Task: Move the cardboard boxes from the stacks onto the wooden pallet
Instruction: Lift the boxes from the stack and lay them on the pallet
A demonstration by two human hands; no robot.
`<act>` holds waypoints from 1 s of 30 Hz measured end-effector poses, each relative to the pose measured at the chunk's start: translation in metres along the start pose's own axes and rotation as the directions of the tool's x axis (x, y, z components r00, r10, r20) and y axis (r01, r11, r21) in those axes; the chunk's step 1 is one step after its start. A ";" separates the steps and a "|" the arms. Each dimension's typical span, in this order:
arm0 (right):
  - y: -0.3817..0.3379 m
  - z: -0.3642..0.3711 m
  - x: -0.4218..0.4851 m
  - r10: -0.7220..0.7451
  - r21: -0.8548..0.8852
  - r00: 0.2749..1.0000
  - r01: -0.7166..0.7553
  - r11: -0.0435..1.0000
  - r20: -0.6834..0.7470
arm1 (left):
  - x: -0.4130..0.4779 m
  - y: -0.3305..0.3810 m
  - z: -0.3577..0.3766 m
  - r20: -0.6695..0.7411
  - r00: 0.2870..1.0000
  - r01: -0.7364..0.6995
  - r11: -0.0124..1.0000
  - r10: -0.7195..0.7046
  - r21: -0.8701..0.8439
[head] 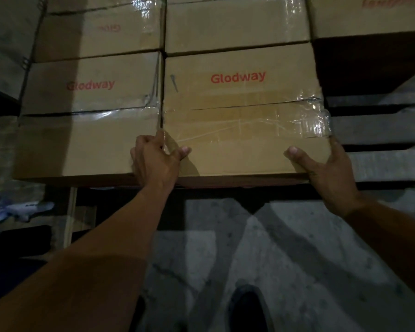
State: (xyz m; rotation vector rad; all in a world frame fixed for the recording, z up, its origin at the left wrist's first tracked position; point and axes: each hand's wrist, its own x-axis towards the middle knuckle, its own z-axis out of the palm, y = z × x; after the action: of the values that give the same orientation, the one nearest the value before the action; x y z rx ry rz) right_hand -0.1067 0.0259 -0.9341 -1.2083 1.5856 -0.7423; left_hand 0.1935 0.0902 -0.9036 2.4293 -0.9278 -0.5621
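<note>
While both bare hands clasp its near corners, a cardboard box (240, 130) printed "Glodway" in red lies with its taped top facing the camera. The left hand (153, 161) curls round the near left corner, thumb on the top face and fingers tucked into the seam against the neighbouring box (89, 140) just left of them. The right hand (326, 168) grips the near right corner, thumb spread wide on top, fingers wrapped down the side and hidden. Clear tape (316, 116) shines just beyond the right fingers. Further right of them lie the grey slats of a wooden pallet (379, 130). More boxes (237, 25) sit beyond both thumbs. Below the wrists are concrete floor (309, 259) and a dark shoe (247, 310).
</note>
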 end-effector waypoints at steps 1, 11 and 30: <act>0.000 0.000 0.000 0.011 -0.019 1.000 -0.011 1.000 0.001 | -0.001 0.000 0.001 0.001 1.000 -0.015 0.999 0.015 0.035; -0.016 -0.003 -0.004 0.086 -0.225 0.993 -0.102 0.969 -0.077 | -0.014 0.017 0.004 -0.054 0.977 -0.191 0.959 0.207 0.211; 0.075 -0.327 -0.069 -0.044 -0.413 0.767 -0.295 0.861 -0.640 | -0.223 0.287 0.185 0.419 0.310 -0.948 0.309 0.853 0.073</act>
State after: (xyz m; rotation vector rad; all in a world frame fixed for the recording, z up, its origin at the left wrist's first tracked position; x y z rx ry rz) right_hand -0.4368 0.0867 -0.8651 -1.2459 2.5284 -0.7107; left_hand -0.2006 0.0048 -0.8461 1.5174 -2.4607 -0.3254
